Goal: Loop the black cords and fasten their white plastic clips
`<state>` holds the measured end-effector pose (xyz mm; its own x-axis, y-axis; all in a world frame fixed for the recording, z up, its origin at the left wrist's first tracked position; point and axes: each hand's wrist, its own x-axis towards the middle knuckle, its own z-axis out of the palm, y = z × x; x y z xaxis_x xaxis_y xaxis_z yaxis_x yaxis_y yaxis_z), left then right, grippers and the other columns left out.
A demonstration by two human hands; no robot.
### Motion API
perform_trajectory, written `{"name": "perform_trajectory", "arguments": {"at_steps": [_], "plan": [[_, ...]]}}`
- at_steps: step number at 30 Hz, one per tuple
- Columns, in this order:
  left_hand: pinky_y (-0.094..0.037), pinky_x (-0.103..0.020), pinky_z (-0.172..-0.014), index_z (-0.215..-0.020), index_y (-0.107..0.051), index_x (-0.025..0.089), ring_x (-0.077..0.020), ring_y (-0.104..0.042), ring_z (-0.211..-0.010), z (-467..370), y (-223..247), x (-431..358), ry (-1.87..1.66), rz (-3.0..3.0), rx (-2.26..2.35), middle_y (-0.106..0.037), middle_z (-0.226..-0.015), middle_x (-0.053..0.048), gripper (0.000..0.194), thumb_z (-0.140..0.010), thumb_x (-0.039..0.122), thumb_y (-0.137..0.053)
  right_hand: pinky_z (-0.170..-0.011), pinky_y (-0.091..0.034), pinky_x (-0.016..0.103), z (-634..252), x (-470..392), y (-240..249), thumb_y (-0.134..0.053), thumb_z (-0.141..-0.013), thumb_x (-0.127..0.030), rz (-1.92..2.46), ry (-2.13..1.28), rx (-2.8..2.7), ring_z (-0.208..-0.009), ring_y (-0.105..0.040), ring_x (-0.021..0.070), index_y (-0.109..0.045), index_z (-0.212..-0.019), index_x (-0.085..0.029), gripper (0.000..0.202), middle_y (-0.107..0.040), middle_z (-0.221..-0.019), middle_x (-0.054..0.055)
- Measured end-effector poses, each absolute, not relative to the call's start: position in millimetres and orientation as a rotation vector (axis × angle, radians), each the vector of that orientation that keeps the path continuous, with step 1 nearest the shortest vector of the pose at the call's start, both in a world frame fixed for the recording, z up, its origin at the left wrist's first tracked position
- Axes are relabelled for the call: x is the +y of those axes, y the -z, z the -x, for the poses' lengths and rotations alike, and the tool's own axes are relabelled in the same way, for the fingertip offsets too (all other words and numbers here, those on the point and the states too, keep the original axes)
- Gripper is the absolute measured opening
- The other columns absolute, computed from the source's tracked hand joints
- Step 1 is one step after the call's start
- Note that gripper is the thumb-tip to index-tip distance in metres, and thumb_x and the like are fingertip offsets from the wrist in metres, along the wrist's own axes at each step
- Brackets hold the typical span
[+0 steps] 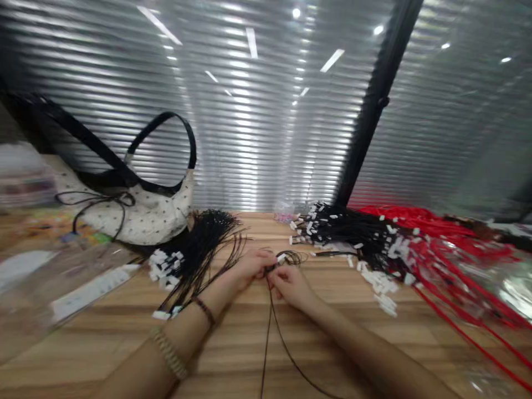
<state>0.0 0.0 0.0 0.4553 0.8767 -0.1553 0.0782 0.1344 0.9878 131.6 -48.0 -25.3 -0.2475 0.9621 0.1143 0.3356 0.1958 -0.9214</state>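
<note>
My left hand (254, 264) and my right hand (291, 284) meet over the middle of the table, fingertips almost touching. Both are pinched closed on a thin black cord (271, 310), whose two strands run down from between them toward the near edge. Just behind the fingers lies a small coil of dark cord (296, 256), with a white tag (281, 258) beside it. The exact spot where the fingers grip is too small and blurred to make out.
Black cords (211, 233) with white ends lie at left, near a white power strip (93, 291) and a spotted handbag (153, 216). Right are more black cords (349, 224), loose white tags (380, 282) and red cords (449, 282). A small clear container (284, 212) stands behind.
</note>
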Motion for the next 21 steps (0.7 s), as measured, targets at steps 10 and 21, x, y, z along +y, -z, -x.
{"name": "perform_trajectory", "arguments": {"at_steps": [10,21], "plan": [[-0.014,-0.022,-0.040,-0.058,-0.061,0.011,-0.0045,-0.030,-0.039,-1,-2,-1,-0.716,-1.308,0.978,-0.047,-0.047,0.003,0.026,-0.056,0.036,-0.068,-0.048,-0.038,0.019,-132,-54,24,-0.045,-0.071,-0.009,1.257,-1.031,-1.711,-0.050,-0.052,0.0106,-0.054,-0.065,-0.015,0.012,-0.059,-0.058,0.000],[-0.012,-0.022,-0.039,-0.058,-0.061,0.011,-0.0037,-0.028,-0.038,-2,-4,2,-0.686,-1.317,1.016,-0.046,-0.048,0.004,0.022,-0.055,0.032,-0.067,-0.047,-0.036,0.016,-149,-67,0,-0.047,-0.064,-0.004,1.221,-1.092,-1.809,-0.054,-0.051,0.0086,-0.057,-0.074,-0.014,0.017,-0.057,-0.059,-0.003]]}}
